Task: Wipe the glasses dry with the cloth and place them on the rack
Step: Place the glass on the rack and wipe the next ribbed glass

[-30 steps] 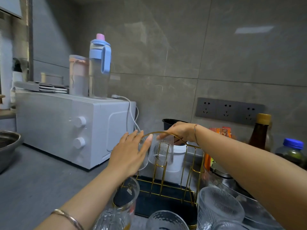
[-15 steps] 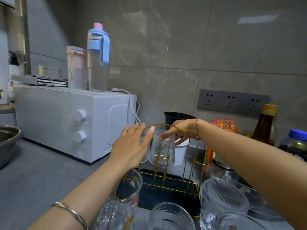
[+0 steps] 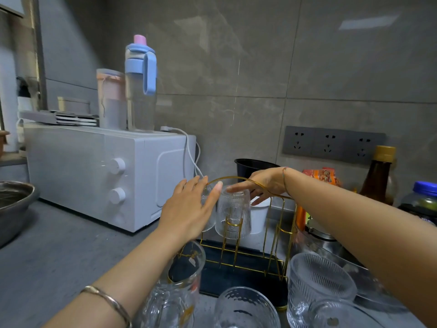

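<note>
A ribbed glass (image 3: 233,214) sits upside down over a peg of the gold wire rack, which stands in a dark tray (image 3: 248,273). My right hand (image 3: 264,183) reaches over the rack's arch, and its straight fingertips touch the glass's upturned base. My left hand (image 3: 189,209) is flat with straight fingers against a second upturned glass (image 3: 209,221), which it mostly hides. Several more glasses stand in front of the rack: a mug (image 3: 179,292), a dimpled glass (image 3: 246,308) and a ribbed glass (image 3: 316,280). No cloth is in view.
A white oven (image 3: 94,171) with bottles (image 3: 140,86) on top stands left of the rack. A steel bowl (image 3: 11,204) sits at the far left. Behind the rack are a black bowl (image 3: 250,165) and a white tub (image 3: 259,216). A sauce bottle (image 3: 380,176) and a blue-lidded jar (image 3: 423,200) stand at right.
My right hand has let go of the ribbed glass, its fingers now straight on the base. The glass rests on the peg. My left hand has barely moved.
</note>
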Tool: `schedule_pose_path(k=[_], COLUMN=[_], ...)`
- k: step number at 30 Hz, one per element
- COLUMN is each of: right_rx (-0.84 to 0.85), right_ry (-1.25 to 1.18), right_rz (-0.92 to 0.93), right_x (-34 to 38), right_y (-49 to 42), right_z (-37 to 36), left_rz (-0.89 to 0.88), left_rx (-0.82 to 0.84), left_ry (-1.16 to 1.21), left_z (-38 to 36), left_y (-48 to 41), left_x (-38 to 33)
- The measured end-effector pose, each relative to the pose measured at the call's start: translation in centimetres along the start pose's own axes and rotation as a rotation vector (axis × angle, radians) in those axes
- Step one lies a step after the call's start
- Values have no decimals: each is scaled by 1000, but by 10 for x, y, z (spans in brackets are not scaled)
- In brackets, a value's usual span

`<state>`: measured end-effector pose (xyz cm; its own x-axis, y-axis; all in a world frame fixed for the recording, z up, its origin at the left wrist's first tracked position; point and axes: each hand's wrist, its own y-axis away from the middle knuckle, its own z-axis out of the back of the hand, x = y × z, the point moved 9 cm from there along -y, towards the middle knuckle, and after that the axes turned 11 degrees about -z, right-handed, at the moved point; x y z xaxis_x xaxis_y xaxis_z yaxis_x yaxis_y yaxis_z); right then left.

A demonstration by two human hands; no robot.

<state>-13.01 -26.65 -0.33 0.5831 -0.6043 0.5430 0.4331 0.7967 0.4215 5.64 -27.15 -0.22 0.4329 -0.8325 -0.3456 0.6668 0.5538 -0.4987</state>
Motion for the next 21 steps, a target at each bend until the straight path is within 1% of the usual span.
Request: schedule_pose_path(k=[2,7,10,12,16,21], right_rx=[-12,-197,-255,-279,-279,-193], right_ry=[-63,-276,-285,-264,-261,-197], right_rz=[15,117,178,219,261,166], right_x=[0,-2,-6,-10,-31,-79], right_y=[7,40,77,107,161,189], right_z=[6,40,51,53,49,16], left_rz=[-1,4,-16,-38,-133,-230], left_rx=[3,67,102,82,10,-54], left_ry=[-21,-54,-104,-102,-32,67], left_z=[-1,-2,3,8,19,24], left_y=[0,0,0,5,24,54], left_x=[0,-1,-5,-12,-47,-92])
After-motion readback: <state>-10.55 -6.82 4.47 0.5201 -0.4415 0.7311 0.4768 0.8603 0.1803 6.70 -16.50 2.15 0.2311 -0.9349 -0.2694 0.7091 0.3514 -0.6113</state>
